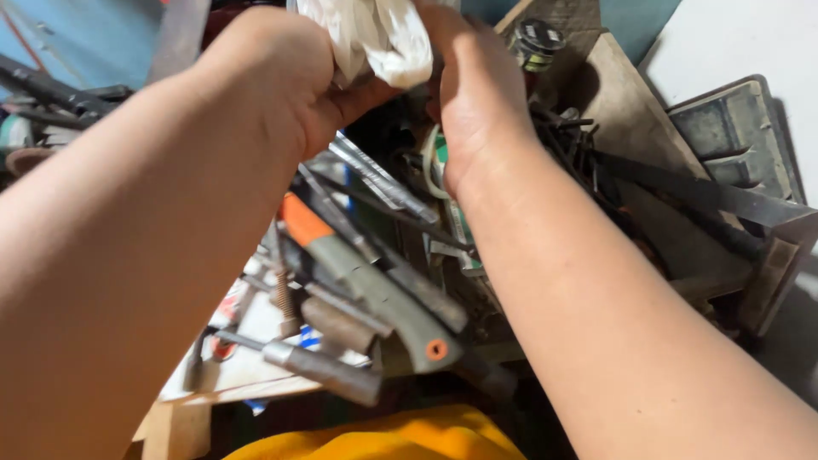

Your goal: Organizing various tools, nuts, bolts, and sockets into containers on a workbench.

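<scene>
Both my hands are raised at the top of the head view, holding a crumpled white plastic bag (379, 34) between them. My left hand (277, 81) grips its left side with the fingers curled around it. On the bag's right side my right hand (477, 98) is closed over the plastic. Under the hands lies a cluttered pile of tools. What the bag holds is hidden.
A grey tool handle with orange ends (375, 290) lies across the pile, beside metal rods (383, 183), a socket bar (319, 370) and a coil spring (283, 298). A wooden board (626, 106) and dark metal bar (699, 192) sit at the right. Yellow cloth (392, 439) fills the bottom.
</scene>
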